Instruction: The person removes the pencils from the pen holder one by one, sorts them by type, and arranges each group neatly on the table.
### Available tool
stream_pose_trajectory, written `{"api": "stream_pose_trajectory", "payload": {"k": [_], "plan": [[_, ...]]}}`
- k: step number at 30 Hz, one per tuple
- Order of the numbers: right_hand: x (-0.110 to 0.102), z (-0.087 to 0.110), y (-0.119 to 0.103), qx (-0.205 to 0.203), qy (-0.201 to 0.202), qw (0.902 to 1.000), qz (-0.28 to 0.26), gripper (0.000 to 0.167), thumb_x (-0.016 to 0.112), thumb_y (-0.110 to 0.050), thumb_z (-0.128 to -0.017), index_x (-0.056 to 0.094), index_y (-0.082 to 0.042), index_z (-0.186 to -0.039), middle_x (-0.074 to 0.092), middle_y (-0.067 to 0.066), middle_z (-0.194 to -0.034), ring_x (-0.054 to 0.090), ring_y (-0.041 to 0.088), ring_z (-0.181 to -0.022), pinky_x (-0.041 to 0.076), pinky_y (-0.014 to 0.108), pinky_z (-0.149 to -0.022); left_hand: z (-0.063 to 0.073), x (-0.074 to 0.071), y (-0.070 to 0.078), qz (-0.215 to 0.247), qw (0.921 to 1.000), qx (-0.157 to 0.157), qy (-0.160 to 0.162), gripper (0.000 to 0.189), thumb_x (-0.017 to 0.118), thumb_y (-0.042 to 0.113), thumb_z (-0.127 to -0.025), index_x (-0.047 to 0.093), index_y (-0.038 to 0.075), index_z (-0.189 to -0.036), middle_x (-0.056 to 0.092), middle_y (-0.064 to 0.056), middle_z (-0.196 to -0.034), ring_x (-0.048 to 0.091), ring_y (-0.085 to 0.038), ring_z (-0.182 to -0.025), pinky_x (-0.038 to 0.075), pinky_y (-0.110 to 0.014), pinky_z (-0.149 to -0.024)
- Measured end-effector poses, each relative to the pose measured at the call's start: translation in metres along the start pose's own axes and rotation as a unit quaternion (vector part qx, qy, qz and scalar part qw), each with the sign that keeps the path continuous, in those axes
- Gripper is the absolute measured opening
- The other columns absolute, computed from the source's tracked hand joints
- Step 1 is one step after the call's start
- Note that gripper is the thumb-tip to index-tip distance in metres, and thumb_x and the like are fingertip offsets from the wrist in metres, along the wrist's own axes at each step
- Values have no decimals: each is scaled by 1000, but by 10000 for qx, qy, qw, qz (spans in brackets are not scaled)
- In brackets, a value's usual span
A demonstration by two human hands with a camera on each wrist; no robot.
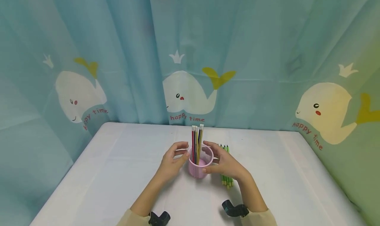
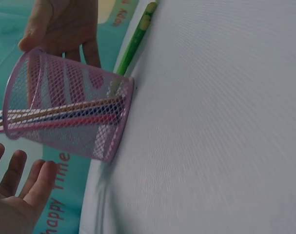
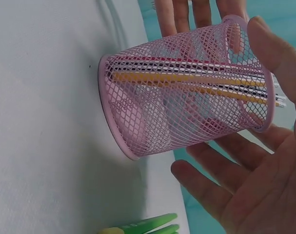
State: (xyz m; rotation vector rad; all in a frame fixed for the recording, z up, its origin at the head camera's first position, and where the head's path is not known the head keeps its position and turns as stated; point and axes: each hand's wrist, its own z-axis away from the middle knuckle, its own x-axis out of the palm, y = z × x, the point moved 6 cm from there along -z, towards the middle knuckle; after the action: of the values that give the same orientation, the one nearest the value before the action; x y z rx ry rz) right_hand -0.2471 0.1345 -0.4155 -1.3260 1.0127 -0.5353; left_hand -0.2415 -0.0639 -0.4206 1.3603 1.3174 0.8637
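Head view: mesh cup (image 1: pixel 196 172) holds pencils (image 1: pixel 197 145) (left hand (image 1: pixel 173 158), right hand (image 1: pixel 224 164) wide around it).

Both hands (image 1: pixel 172 160) (image 1: pixel 227 164), fingers (image 3: pixel 201 187) loosely parted

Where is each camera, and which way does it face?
Head: worn on the head, facing forward and down at the pink mesh cup; left hand, right hand, forearms and sleeves show.
Left wrist: on that wrist, facing the cup and curtain beyond; both hands show.
Right wrist: on that wrist, likewise facing cup and curtain; both hands show.
Both wrist views share cup, curtain, green pencils, table.
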Motion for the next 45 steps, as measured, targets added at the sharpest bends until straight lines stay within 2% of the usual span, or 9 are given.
{"api": "stream_pose_trajectory", "payload": {"k": [4,11,16,20,24,28,33,39,45], "plan": [[4,-3,0,-67,-19,10000,-41,96,87,-13,-76,31,-11,-154,47,18,-150,41,39,-140,40,57,-112,-7,4,-1,33,10000,36,-40,38,66,16,-97,56,7,-133,59,-14,-132,61,-32,-118,56,-38,-97],[7,-7,2,-70,31,9999,-134,93,88,-10,-73,36,-15,-151,50,13,-146,44,38,-138,41,55,-112,-21,8,0,44,9999,-118,-62,38,66,18,-97,56,9,-132,61,-11,-133,64,-31,-116,55,-42,-98],[8,-9,3,-94,57,9999,-132,91,87,-7,-73,37,-12,-150,51,17,-144,46,41,-135,43,57,-110,-26,10,1,-184,9995,-248,55,29,65,16,-97,60,4,-123,62,-13,-127,64,-33,-116,56,-44,-96],[10,-10,4,-45,56,9999,-107,91,86,-8,-73,37,-11,-150,51,19,-144,45,41,-136,42,57,-111,-25,11,8,-318,9986,-350,236,19,65,10,-96,62,0,-111,64,-18,-120,64,-39,-113,57,-48,-93],[9,-10,5,-10,83,9999,-130,90,86,-7,-74,37,-11,-150,50,18,-146,44,41,-137,41,57,-111,-25,10,12,-391,9977,-365,407,16,66,9,-95,62,-1,-106,65,-20,-117,66,-40,-110,57,-50,-92],[7,-9,5,22,108,9999,-109,91,86,-7,-73,37,-12,-150,49,16,-147,45,40,-136,43,55,-110,-28,9,6,-299,9977,-299,531,16,67,11,-94,64,1,-106,67,-17,-116,67,-35,-109,58,-45,-92],[5,-9,6,48,160,9998,-72,91,87,-8,-72,38,-14,-149,49,14,-147,47,40,-135,45,54,-109,-30,9,7,23,9988,-150,466,17,68,12,-94,64,2,-107,66,-14,-115,67,-29,-108,59,-37,-92],[3,-7,7,76,173,9998,-86,91,87,-8,-73,38,-13,-149,49,16,-147,45,41,-136,43,55,-110,-27,8,16,187,9989,-49,423,18,68,13,-94,64,2,-108,67,-14,-119,66,-27,-109,59,-33,-91],[3,-6,6,72,185,9998,-52,93,87,-6,-72,37,-13,-150,50,16,-146,46,39,-136,43,54,-111,-15,-2,33,279,9979,-9,587,16,67,12,-95,65,4,-109,69,-11,-120,65,-23,-109,57,-31,-92]]}}
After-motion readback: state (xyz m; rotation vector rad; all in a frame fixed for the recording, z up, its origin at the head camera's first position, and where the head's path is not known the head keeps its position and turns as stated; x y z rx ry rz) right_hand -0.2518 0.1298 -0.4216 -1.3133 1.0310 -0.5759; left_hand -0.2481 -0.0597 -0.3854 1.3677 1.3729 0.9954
